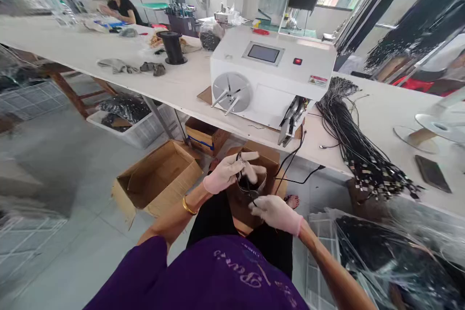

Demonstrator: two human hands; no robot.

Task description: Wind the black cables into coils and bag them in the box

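Both of my hands wear white gloves with pink cuffs and are held over my lap, in front of the table edge. My left hand [232, 170] is closed on a thin black cable [247, 185], with some of its fingers stretched out and slightly blurred. Lower and to the right, my right hand [274, 210] pinches the same dark strand. Beneath them is an open cardboard box [271, 157] between my legs, with a round dark opening partly hidden by the hands. Above stands a white machine [271, 70] with a screen and a round winding disc [232, 92].
A bundle of black cables [352, 126] hangs over the table's edge, near a phone [432, 173] and an empty spool [426, 133]. An open cardboard box [156, 177] and a white crate [136, 128] lie left. A black spool [172, 47] stands on the table; a person [118, 2] sits farther off.
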